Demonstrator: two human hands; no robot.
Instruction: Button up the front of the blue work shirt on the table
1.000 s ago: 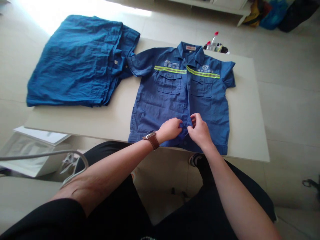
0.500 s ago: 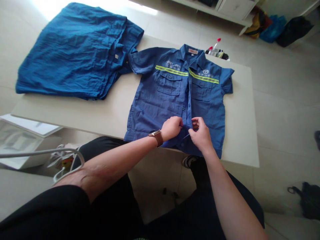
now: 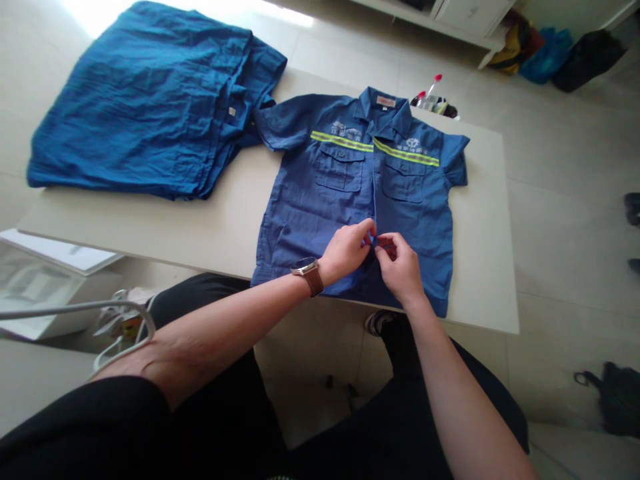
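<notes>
A blue short-sleeved work shirt (image 3: 310,200) lies face up, its collar pointing away from me. Yellow reflective stripes, white printing and two flap pockets cross its chest. My left hand (image 3: 349,248) pinches the front edge low on the shirt, at the button placket. Close beside it, my right hand (image 3: 399,265) grips the facing edge between thumb and fingers. The two front edges meet between my fingertips; any button there is hidden. A watch with a brown strap (image 3: 309,272) is on my left wrist.
The shirt rests on a pale table (image 3: 483,267). A pile of folded blue garments (image 3: 140,107) sits at the table's left end. Bottles with red caps (image 3: 429,93) stand beyond the far edge. A grey cable (image 3: 100,305) runs by my left forearm.
Both hands have moved slightly up the placket and closer together. The gap between the shirt fronts has narrowed, with the right front drawn over toward the left.
</notes>
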